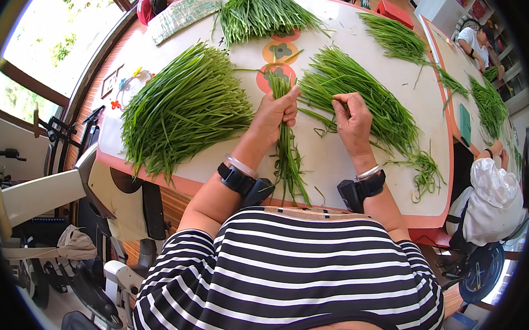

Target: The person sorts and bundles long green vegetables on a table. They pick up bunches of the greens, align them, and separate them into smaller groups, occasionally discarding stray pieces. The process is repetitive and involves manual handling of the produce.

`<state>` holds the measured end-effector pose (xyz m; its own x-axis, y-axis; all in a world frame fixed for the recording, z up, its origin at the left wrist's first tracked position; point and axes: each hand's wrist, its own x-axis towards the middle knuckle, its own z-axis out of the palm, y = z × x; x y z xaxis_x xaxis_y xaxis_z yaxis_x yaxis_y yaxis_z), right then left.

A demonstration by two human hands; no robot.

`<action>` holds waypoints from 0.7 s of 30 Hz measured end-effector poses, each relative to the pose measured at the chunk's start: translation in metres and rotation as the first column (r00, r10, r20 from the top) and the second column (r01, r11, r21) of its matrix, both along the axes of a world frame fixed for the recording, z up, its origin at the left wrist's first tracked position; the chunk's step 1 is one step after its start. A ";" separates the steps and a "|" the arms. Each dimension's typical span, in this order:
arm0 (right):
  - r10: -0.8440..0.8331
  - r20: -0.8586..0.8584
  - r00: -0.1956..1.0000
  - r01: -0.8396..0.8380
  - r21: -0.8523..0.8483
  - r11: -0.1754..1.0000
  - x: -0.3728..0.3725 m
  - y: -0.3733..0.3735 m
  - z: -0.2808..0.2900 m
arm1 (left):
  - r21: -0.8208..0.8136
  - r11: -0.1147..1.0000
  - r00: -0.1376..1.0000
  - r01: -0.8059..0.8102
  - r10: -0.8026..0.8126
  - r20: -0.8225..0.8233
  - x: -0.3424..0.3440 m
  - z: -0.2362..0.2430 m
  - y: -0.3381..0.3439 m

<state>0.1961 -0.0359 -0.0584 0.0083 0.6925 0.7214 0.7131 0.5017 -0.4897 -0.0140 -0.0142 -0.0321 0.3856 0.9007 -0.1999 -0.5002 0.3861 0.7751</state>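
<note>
My left hand (271, 114) is closed around a slim bunch of garlic chives (287, 157), which stands roughly upright with its lower blades hanging toward me. To its right, my right hand (355, 123) has its thumb and fingers pinched together at the near edge of a loose heap of garlic chives (365, 95). Whatever may be in that pinch is too small to make out. A large, neatly aligned pile of chives (184, 108) lies left of my left hand. Limp, tangled trimmings (426, 172) are at the right heap's near end.
The white table (310, 190) has a pink edge. Farther off lie another chive pile (265, 14), a green-and-white sack (182, 18), more chives (394, 38) and a red box (395, 14). People work at a second table on the right. Exercise equipment (45, 191) stands at left.
</note>
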 end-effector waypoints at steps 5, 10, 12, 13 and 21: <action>0.050 0.015 0.999 -0.050 -0.008 0.999 -0.011 -0.008 0.022 | 0.115 0.992 0.998 0.053 -0.050 -0.029 0.011 0.003 -0.005; 0.165 0.126 0.978 -0.165 -0.013 0.986 -0.013 -0.008 0.024 | 0.200 0.978 0.993 0.061 -0.040 -0.108 0.014 0.004 -0.007; 0.207 0.038 0.978 -0.205 -0.043 0.978 -0.019 -0.014 0.033 | 0.217 0.976 0.995 0.012 0.011 -0.104 0.017 0.002 -0.006; 0.226 -0.008 0.974 -0.227 -0.055 0.972 -0.023 -0.016 0.040 | 0.226 0.974 0.994 -0.013 0.038 -0.103 0.017 0.001 -0.006; 0.235 -0.056 0.970 -0.240 -0.114 0.964 -0.026 -0.021 0.048 | 0.205 0.975 0.993 0.085 -0.099 0.058 0.010 0.008 -0.010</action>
<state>0.1702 -0.0572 -0.0106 -0.1387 0.7589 0.6363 0.5583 0.5906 -0.5827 -0.0044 -0.0240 -0.0239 0.4751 0.8798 0.0116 -0.5238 0.2722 0.8072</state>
